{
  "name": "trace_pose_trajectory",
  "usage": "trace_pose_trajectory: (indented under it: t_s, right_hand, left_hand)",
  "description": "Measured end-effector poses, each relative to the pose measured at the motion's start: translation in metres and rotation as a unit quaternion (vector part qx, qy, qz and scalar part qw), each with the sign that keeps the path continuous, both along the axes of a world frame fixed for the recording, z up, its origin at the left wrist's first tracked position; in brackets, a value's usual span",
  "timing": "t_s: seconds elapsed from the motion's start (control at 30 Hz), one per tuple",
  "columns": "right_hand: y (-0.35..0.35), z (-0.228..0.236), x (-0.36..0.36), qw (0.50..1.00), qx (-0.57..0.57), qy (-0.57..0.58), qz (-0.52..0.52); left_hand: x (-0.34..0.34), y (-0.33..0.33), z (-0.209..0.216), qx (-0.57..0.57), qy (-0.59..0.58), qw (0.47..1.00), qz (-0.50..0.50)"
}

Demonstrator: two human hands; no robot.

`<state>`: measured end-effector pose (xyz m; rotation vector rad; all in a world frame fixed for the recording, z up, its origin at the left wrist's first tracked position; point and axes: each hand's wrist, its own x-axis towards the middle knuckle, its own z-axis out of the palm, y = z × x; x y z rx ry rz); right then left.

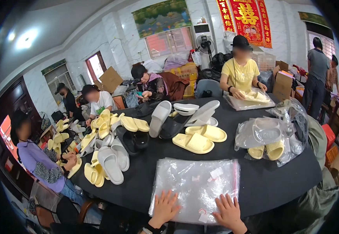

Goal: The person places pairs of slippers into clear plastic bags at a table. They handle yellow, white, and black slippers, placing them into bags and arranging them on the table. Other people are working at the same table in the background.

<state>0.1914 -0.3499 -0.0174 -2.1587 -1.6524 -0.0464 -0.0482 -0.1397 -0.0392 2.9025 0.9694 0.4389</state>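
Observation:
A stack of clear plastic bags [185, 175] lies flat at the near edge of the black table, with a few small white stickers on top. My left hand [165, 206] rests on its left side, fingers spread. Toward the stack's right edge lies my right hand [228, 212], also flat with fingers apart. Neither hand holds anything. Just beyond the stack sits a pair of yellow slides [194, 143]. A grey slide [111, 165] and more yellow and black ones are heaped to the left. Clear bags with slides inside [263, 132] lie to the right.
The black table [278, 187] curves away at both sides. Across it, a person in yellow [239, 72] handles a yellow slide over more bags. At the left, a person in purple [41, 163] holds a yellow slide. Several other people sit or stand farther back.

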Motion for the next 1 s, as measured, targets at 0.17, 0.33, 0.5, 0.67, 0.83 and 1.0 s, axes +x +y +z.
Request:
trace_pose_trajectory:
  t_s: [0.17, 0.33, 0.5, 0.67, 0.83, 1.0]
  right_hand:
    - [0.0, -0.012, 0.004, 0.999, -0.004, -0.031, -0.013]
    - [0.0, -0.013, 0.006, 0.998, -0.027, -0.051, -0.009]
    - [0.0, -0.016, 0.005, 0.999, -0.006, -0.048, -0.008]
    - [-0.003, -0.011, 0.031, 0.994, -0.067, -0.029, 0.079]
    - [0.018, 0.068, 0.142, 0.997, -0.035, 0.053, 0.048]
    - [0.049, 0.083, 0.266, 0.938, 0.016, -0.284, -0.197]
  left_hand:
    - [0.004, 0.004, -0.01, 0.015, 0.019, 1.0, 0.001]
    - [0.008, -0.003, -0.002, 0.017, 0.005, 1.0, 0.02]
    - [0.044, -0.055, 0.031, -0.064, -0.052, 0.996, -0.037]
    - [0.066, -0.061, 0.006, -0.052, -0.03, 0.997, -0.052]
    - [0.064, -0.062, 0.003, -0.051, -0.016, 0.998, -0.044]
    - [0.065, -0.062, -0.002, -0.037, -0.011, 0.998, -0.042]
